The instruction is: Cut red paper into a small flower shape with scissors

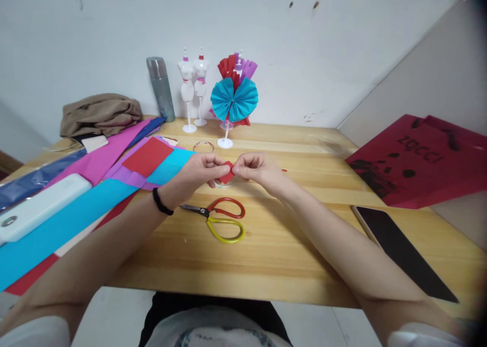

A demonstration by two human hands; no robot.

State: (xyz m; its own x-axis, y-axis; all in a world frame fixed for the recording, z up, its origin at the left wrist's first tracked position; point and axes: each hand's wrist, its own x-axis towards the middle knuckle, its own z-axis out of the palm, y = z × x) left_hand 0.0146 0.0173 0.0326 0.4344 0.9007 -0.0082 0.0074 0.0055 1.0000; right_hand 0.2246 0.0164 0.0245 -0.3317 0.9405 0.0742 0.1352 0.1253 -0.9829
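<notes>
Between my two hands is a small piece of red paper (227, 173). My left hand (208, 168) pinches its left side with thumb and fingers. At its right edge my right hand (253, 168) pinches it too, fingertips closed together. A roll of tape, mostly hidden, seems to lie just under the paper. Nearer to me, scissors (207, 212) with one red and one yellow handle lie on the table, blades pointing left. Behind my hands stands a small white mannequin (225, 143) dressed in pleated red, purple and blue paper (234, 101).
Two more white mannequins (187, 91) and a grey bottle (160, 88) stand by the wall. Coloured paper sheets (95, 205), a white strip-shaped device (45, 207) and brown cloth (101, 114) cover the left. A red bag (422, 162) and a phone (403, 250) are at right.
</notes>
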